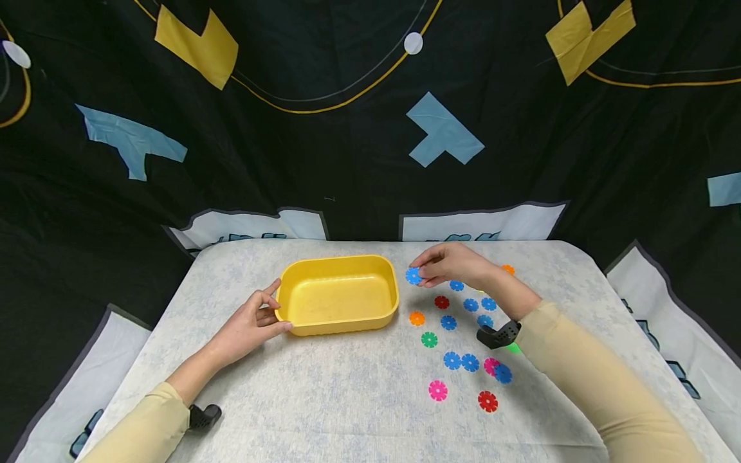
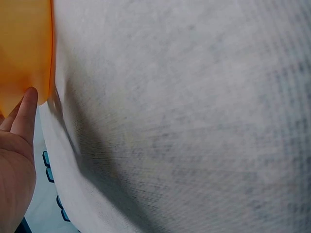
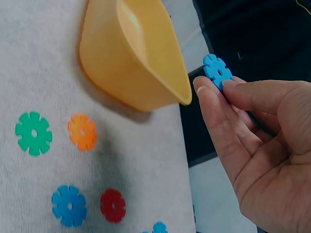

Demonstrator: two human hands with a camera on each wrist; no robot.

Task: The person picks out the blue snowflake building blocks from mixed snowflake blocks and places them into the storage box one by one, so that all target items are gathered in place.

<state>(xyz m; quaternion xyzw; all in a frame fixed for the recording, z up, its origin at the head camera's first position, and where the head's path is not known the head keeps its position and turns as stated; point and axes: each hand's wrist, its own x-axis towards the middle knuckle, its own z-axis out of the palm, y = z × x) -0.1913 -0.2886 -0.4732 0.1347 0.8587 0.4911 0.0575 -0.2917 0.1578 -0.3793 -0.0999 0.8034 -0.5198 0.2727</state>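
Beige sleeves [image 1: 613, 392] reach in from the lower edge of the head view, each with a black wrist device [image 1: 499, 334] at its cuff. The left hand [image 1: 250, 328] rests at the left end of a yellow tray [image 1: 341, 326], its grip relaxed and spread: the thumb touches the near corner and the fingers lie along the side. The right hand [image 1: 454, 265] has its grip closed on a blue disc [image 1: 413, 276] — pinched between thumb and fingertips, raised off the desk [image 1: 324, 399] just beside the tray's right end, apart from the rim. More notched discs lie scattered to the right of the tray: an orange disc [image 1: 417, 318], a dark red disc [image 1: 442, 302] and a green disc [image 1: 429, 339] are near it, with several blue pieces [image 1: 448, 323] among and beyond them. Closer to the person, a pink disc [image 1: 438, 390] lies left of a bright red disc [image 1: 487, 401]. Behind the desk hangs black cloth [image 1: 347, 180] with yellow patches [image 1: 199, 48] and pale blue patches [image 1: 446, 132].
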